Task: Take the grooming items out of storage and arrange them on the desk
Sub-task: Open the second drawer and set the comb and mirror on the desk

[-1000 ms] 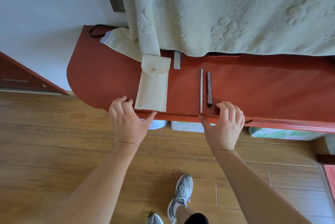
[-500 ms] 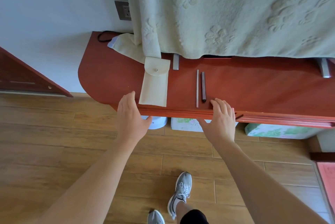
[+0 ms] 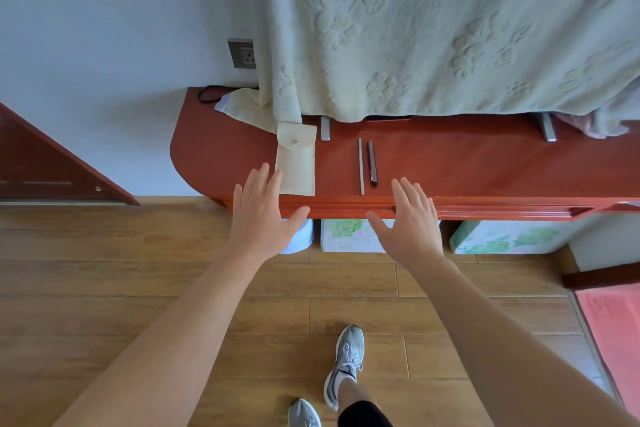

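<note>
Currently both hands are empty and hover over the front edge of the red desk (image 3: 467, 167), palms down.

Left hand (image 3: 263, 215): fingers straight and spread, gripping nothing. Its fingertips overlap the near-left corner of the cream pouch (image 3: 297, 163) in the head view; cannot tell if they touch it. The pouch lies flat on the desk, flap snapped down, long axis running from the front edge toward the wall. It sits ahead and slightly right of those fingers.

Next along, well clear of the pouch: metal strip (image 3: 361, 167), probably a nail file, with the dark pen-shaped tool (image 3: 372, 163) just beside it on its right. They are parallel, not touching, long axes front-to-back, near ends close to the desk edge.

Right hand (image 3: 410, 222): fingers extended, slightly fanned, thumb out, holding nothing. Both tools lie just ahead and left of its fingertips, so it's the nearer hand for them; the left is nearer the pouch.

My read: if more items are inside, the left hand pins the pouch and the right hand opens the flap. Contents aren't visible.
</note>
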The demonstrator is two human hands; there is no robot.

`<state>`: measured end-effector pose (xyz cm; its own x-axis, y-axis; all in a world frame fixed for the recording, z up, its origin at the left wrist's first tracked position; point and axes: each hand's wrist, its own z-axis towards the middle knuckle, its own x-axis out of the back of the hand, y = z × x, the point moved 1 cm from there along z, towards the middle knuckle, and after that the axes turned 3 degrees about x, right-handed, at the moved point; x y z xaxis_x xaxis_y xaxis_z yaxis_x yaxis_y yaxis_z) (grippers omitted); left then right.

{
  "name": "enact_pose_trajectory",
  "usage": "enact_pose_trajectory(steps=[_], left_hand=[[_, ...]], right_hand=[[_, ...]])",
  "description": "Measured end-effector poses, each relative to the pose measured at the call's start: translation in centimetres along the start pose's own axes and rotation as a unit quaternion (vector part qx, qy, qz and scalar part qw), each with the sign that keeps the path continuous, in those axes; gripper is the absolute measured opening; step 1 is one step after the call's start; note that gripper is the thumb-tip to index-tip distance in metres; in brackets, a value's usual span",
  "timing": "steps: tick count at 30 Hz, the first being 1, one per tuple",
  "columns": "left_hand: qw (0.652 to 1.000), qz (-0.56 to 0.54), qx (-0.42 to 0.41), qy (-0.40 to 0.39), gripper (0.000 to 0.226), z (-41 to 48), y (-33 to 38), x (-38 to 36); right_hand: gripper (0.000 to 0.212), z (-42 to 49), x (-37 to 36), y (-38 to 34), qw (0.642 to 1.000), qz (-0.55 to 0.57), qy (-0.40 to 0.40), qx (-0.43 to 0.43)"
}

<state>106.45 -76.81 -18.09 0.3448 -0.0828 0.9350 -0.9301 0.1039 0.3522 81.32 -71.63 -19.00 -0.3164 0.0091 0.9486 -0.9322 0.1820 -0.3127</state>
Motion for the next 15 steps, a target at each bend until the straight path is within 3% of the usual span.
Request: enact_pose_trajectory(steps=[5,15], left_hand=[[0.998,-0.027,-0.052,0.002,0.06,-2.6,2.7,3.2],[0.989,-0.055,-0.136,-0.026,0.055,-7.4,10.9,7.0]], right_hand=[[0.068,-4.1,3.9,-0.9,1.0,-0.004,0.022,-0.018],[0.06,-10.8,10.7,1.7,0.998,-0.021,0.057,-0.036]])
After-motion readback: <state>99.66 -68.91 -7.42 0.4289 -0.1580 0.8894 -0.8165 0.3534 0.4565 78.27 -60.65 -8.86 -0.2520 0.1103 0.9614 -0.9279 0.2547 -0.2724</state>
